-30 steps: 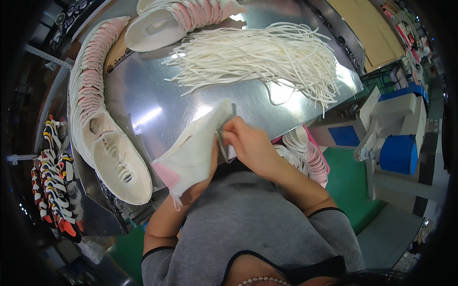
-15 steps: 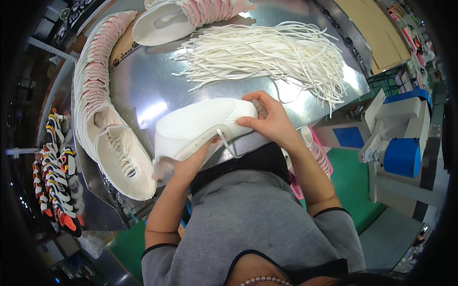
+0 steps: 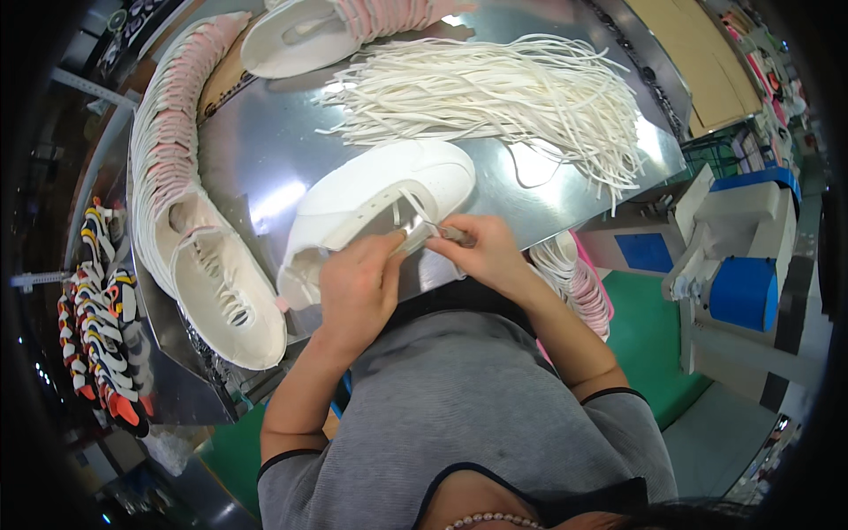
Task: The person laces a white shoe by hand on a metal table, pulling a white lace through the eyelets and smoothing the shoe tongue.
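Observation:
A white shoe upper (image 3: 375,181) rests on its side on the metal table, its opening and eyelet flaps turned toward me. My left hand (image 3: 360,283) is closed, its fingertips pinching the near eyelet flap. A white shoelace (image 3: 413,201) loops through the eyelets by the toe end. My right hand (image 3: 484,254) is closed around the greyish handle of a small hook tool (image 3: 458,235), whose thin metal tip is at the flap edge beside my left fingertips. How far the tip passes through an eyelet is too small to tell.
A pile of loose white laces (image 3: 495,93) lies across the far side of the metal table (image 3: 256,146). Nested white shoe uppers (image 3: 230,300) curve along the left edge, with more uppers (image 3: 300,40) at the back. A pink crate (image 3: 579,283) of uppers stands low right, near a machine (image 3: 733,238).
My right hand has come down from the toe to the near flap. My left hand has come out from under the upper to grip the flap; the upper has tipped away from me.

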Motion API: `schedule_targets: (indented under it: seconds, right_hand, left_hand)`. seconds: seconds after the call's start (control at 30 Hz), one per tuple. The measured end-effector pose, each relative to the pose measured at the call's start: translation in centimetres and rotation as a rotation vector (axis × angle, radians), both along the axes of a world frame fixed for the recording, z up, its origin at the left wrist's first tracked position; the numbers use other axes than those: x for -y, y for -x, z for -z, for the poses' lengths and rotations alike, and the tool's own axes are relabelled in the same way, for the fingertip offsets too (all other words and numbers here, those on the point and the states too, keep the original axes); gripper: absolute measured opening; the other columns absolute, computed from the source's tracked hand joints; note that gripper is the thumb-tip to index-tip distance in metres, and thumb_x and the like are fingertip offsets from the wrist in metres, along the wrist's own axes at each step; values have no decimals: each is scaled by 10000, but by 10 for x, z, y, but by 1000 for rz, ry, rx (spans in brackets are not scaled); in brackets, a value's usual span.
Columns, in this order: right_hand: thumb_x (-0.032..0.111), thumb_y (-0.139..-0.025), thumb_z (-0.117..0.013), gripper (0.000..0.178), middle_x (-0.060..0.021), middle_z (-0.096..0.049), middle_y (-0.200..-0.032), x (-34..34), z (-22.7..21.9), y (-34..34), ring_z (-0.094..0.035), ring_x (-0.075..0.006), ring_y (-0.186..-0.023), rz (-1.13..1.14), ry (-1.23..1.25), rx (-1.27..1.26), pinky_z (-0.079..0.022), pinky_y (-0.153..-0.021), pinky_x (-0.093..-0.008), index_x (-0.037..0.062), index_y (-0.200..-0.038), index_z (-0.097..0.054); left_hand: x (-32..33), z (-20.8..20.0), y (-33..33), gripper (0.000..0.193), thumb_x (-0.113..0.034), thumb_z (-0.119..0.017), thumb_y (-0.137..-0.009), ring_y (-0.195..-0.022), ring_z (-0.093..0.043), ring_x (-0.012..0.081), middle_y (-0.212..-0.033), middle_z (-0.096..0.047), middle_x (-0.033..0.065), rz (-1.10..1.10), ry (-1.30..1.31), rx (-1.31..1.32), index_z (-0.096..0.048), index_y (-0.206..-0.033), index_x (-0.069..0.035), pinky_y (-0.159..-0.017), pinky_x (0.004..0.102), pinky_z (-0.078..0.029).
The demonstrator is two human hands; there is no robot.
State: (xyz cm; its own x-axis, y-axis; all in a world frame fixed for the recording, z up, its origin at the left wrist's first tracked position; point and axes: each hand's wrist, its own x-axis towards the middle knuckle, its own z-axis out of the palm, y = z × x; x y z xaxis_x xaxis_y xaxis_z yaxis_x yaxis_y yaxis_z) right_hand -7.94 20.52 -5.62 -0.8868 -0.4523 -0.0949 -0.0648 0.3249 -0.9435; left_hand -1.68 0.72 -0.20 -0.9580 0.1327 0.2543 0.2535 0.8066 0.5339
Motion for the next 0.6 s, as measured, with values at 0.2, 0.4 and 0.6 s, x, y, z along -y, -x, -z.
schedule_targets:
  seconds: [0.2,0.4,0.6]
  right_hand:
    - [295,-915,-689,299,-151,-539,-702,-58,-7,-44,-572,-307,-666,-384,-129,-55,-434,-615,-396,30,-815,-595]
    - [267,-902,-710,251,-87,-596,-671,-121,-10,-79,-564,-252,-592,-312,-301,84,-429,-588,-367,32,-842,-647]
    - [271,-923,-701,306,-33,-595,-619,-29,-27,-10,-497,-76,-574,89,130,72,-406,-534,-287,-5,-800,-653]
  left_hand:
    - [26,-41,30,198,-23,-715,-871,-834,-700,228,-953,-718,152,-289,-285,-172,-677,-1060,21,-765,304,-543]
    - [19,-26,39,213,-50,-711,-862,-876,-710,288,-952,-723,159,-16,-319,-82,-679,-1061,19,-804,343,-540]
    - [2,-5,29,224,-111,-670,-900,-958,-684,331,-1012,-711,186,18,-51,412,-686,-1088,10,-829,372,-528]
